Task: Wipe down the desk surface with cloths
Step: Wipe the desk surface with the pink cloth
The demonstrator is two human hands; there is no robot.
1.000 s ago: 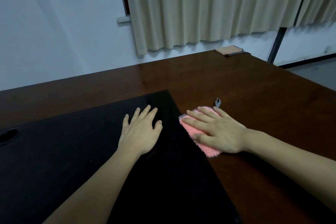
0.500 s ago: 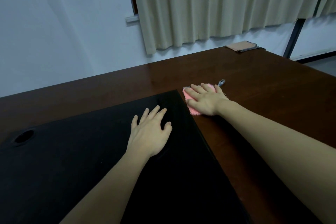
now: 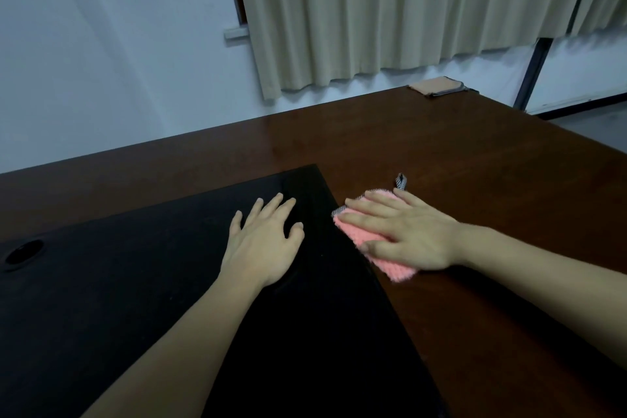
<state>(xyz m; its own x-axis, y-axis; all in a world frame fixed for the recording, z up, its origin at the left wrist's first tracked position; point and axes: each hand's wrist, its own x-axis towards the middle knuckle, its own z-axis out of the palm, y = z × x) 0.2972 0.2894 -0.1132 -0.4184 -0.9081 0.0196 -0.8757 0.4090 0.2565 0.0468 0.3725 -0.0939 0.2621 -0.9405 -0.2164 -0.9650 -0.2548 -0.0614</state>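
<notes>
On the brown wooden desk, just right of the black desk mat, lies the pink cloth, touching or slightly overlapping the mat's right edge. Its long axis runs from about 11 o'clock, far and left, to 5 o'clock, near and right. A small grey checked hanging loop sticks out from its far corner toward 12 o'clock. The right hand presses flat on the cloth, fingers straight and spread, pointing toward 10 o'clock, with nothing gripped. The left hand rests palm down on the mat, fingers relaxed and straight toward 1 o'clock, empty. A round cable hole sits at the mat's 9 o'clock side; what is inside it cannot be told. At the desk's far right corner, toward 1 o'clock, lies a tan folded cloth, beneath beige curtains.
</notes>
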